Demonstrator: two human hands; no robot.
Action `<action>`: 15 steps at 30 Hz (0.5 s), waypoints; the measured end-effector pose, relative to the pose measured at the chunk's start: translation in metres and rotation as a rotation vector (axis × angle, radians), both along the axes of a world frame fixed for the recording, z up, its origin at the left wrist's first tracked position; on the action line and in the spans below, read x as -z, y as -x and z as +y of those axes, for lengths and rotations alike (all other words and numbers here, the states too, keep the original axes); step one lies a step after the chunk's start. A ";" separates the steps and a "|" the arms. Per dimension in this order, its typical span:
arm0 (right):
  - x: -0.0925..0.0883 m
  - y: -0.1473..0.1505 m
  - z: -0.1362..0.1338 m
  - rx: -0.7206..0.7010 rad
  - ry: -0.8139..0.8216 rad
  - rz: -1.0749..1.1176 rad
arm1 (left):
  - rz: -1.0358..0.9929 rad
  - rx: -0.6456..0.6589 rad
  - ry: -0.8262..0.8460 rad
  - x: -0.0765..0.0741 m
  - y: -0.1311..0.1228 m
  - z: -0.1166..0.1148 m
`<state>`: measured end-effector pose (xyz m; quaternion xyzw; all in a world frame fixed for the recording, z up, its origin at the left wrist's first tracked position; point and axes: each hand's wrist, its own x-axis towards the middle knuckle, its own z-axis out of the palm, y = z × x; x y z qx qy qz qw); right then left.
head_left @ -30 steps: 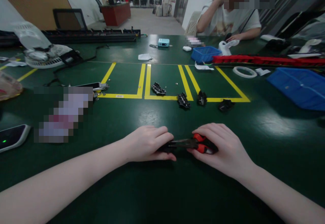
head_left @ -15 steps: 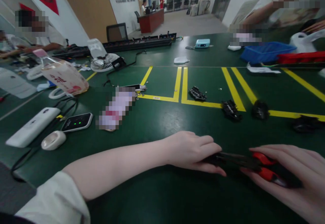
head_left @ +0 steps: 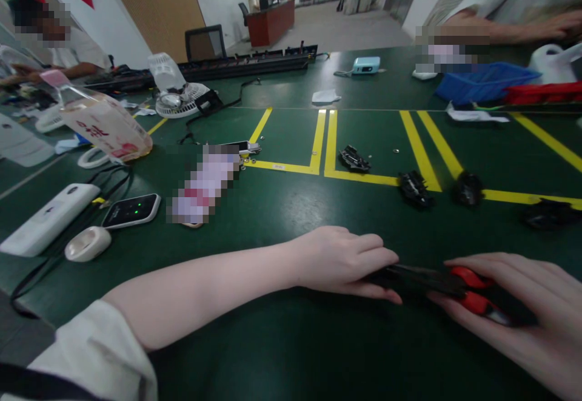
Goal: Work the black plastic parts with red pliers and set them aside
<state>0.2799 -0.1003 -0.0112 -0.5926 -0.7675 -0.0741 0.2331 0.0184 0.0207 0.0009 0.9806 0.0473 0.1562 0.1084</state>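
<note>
My right hand [head_left: 513, 304] holds red-handled pliers [head_left: 475, 292] at the lower right, fingers wrapped round the grips. The dark jaws point left, toward my left hand [head_left: 350, 264]. That hand is closed on a dark part [head_left: 384, 275], mostly hidden under the fingers, and the tips of the pliers reach it. Whether the jaws grip the part is too dark to tell. Beyond my hands lie black pieces: one inside a yellow-taped area [head_left: 354, 159], others on or near the tape [head_left: 414, 189], [head_left: 469, 189] and at the right [head_left: 548, 214].
On the green table [head_left: 291, 207], a phone [head_left: 202, 188], a white power bank [head_left: 50, 219], a small device [head_left: 131, 211], a tape roll [head_left: 88, 244] and a bottle [head_left: 102, 122] stand left. A blue basket [head_left: 486, 82] is far right. People sit at both sides.
The view has shifted slightly, so the table items appear a little higher. Both hands keep nearly the same pose, with the pliers still between them.
</note>
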 end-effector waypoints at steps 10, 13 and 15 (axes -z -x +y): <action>-0.018 0.002 0.002 -0.157 -0.026 -0.075 | 0.005 0.039 0.016 -0.001 0.001 0.000; -0.021 0.003 0.002 -0.171 -0.042 -0.113 | -0.003 0.057 0.031 -0.002 0.001 0.001; -0.020 0.003 0.002 -0.180 -0.058 -0.131 | 0.014 0.054 0.042 -0.002 0.001 0.001</action>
